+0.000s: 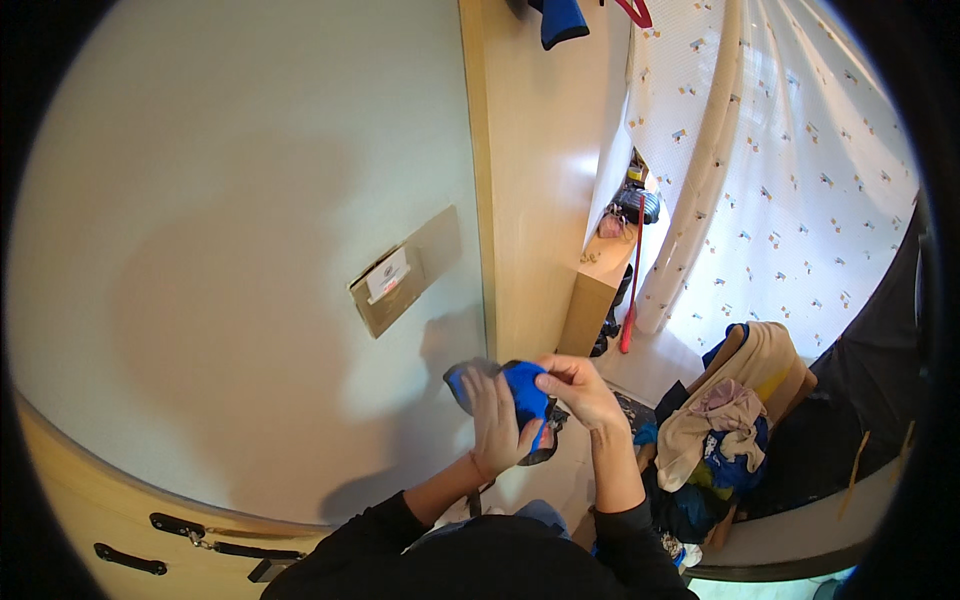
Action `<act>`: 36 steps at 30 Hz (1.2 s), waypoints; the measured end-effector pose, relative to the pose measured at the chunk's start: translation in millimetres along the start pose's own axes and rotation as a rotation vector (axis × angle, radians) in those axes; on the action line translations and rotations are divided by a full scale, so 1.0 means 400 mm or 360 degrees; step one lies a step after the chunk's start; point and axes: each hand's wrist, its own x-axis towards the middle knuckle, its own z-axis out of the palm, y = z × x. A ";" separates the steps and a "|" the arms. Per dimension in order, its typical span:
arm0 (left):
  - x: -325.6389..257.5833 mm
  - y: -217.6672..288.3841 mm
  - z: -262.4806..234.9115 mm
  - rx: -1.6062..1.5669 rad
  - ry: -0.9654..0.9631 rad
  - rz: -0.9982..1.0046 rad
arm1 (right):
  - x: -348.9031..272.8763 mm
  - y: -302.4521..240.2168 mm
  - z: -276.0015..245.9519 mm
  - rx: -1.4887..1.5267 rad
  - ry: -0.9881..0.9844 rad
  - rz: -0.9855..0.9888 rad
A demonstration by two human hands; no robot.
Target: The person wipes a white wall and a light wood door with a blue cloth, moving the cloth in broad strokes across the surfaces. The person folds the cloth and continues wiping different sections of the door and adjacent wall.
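A small blue cloth piece with black edging (524, 388) is held up in front of my body, between both hands. My left hand (492, 420) grips it from the left, with the fingers lying across the fabric and the thumb on the near side. At its upper right edge, my right hand (584, 396) pinches the cloth between thumb and fingers. One blue and black end sticks out to the left behind my left fingers. A dark part hangs below, near my left thumb. The exact kind of garment or cover cannot be made out.
Left stands a large pale panel with a cardboard piece (400, 275) on it. A wooden cabinet side (535, 200) rises ahead. To the right, clothes (715, 430) are heaped beside a black cover (830, 400). A red pole (633, 290) leans near the patterned curtain (780, 190).
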 end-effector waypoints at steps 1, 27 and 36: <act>0.045 0.001 0.006 0.0091 0.0011 0.0020 | 0.022 -0.020 -0.017 -0.0011 0.0016 0.0006; 0.987 -0.068 0.105 0.1788 0.0846 -0.0024 | 0.865 -0.474 -0.246 -0.0775 0.0609 -0.2160; 0.802 -0.118 0.229 0.2085 0.0635 -0.0294 | 0.806 -0.200 -0.312 -0.1157 0.0501 -0.2291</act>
